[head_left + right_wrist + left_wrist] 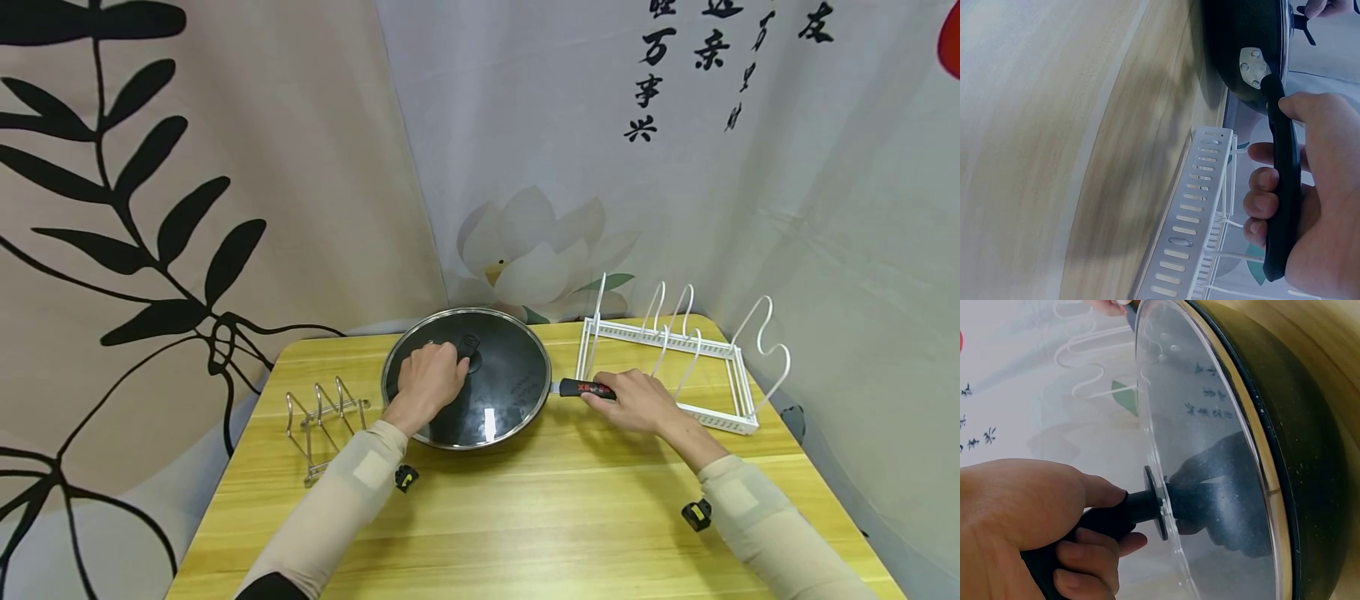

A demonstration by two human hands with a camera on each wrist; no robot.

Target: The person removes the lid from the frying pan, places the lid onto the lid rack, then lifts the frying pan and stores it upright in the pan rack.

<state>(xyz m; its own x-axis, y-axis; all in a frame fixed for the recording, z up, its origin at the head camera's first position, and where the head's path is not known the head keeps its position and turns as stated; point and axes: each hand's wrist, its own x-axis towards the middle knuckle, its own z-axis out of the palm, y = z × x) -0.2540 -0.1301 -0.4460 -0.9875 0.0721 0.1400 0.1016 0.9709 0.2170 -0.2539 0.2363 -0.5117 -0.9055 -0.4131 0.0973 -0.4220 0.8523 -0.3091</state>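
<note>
A dark pan (pixel 1241 31) with a long black handle (pixel 1283 181) stands at the back middle of the table. Its glass lid (pixel 495 408), edged with a metal rim, covers it. My left hand (pixel 431 375) grips the black knob (pixel 1141 506) at the lid's centre, thumb on one side and fingers curled on the other. The right hand (pixel 637 400) is wrapped around the pan handle, with the thumb lying along it toward the pan. In the left wrist view the lid's rim sits right at the pan's edge.
A white rack (pixel 718 419) with upright wire dividers stands at the back right, just behind the right hand. On the left is a small metal wire rack (pixel 318 425), partly behind the left forearm. A printed curtain (pixel 540 167) hangs behind the wooden table (pixel 525 525).
</note>
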